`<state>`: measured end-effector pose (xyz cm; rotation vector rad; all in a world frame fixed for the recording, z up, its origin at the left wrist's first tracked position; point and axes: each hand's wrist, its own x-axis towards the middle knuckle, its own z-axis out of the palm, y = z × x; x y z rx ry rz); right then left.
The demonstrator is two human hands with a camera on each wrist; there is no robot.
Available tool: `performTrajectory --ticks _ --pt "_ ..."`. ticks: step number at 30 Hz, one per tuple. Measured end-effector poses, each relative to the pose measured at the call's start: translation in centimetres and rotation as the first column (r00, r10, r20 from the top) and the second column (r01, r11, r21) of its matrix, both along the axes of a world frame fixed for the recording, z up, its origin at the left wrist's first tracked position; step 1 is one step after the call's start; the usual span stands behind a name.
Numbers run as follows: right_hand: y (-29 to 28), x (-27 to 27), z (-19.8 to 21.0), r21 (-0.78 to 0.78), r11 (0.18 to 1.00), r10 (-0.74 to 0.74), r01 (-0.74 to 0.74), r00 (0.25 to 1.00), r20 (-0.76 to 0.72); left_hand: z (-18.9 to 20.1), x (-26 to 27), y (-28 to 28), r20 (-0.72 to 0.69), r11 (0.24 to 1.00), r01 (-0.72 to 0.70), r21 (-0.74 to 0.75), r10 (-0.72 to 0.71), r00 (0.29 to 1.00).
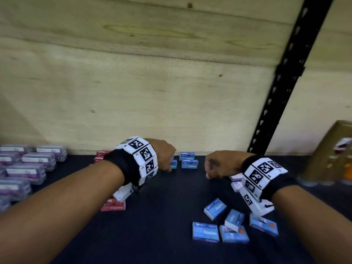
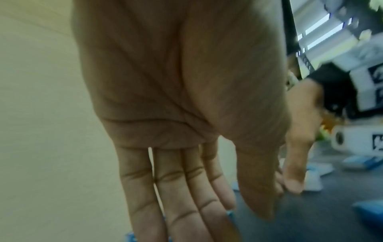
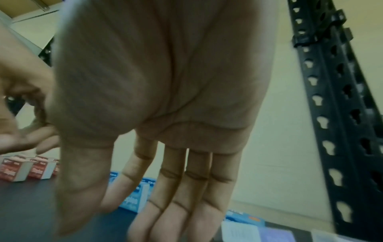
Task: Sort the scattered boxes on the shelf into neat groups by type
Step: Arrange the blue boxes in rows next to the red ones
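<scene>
Both hands hung over the dark shelf (image 1: 152, 235), empty, fingers straight and loose in the wrist views: left hand (image 1: 163, 156) beside the neat blue boxes (image 1: 188, 161) by the wooden back wall (image 1: 133, 82), right hand (image 1: 219, 164) just right of them. Nearer than those, a scattered bunch of blue boxes (image 1: 215, 208) lay loose, one tilted on its neighbours. Red boxes (image 1: 113, 204) sat left of the blue row, partly hidden by the left wrist. Purple boxes (image 1: 28, 164) lined up far left. A black perforated post (image 1: 282, 88) rose to the right.
</scene>
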<state>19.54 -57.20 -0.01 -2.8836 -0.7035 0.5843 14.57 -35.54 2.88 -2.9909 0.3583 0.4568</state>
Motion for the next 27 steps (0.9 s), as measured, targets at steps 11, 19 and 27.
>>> performTrajectory --ticks 11,19,27 --pt "-1.7 -5.0 0.2 0.014 1.000 0.020 -0.018 0.981 -0.194 -1.4 -7.4 -5.0 -0.216 0.968 0.180 -0.174 -0.216 0.952" --pt "-1.2 -7.4 0.1 -0.058 0.998 0.031 -0.036 0.995 -0.096 -3.3 -10.3 -5.7 -0.113 0.948 0.303 -0.098 -0.313 0.943" --pt "-0.1 -7.9 0.0 -0.133 0.991 -0.025 0.021 0.999 -0.025 -3.7 -9.7 -3.4 -0.069 0.968 0.218 -0.124 -0.228 0.971"
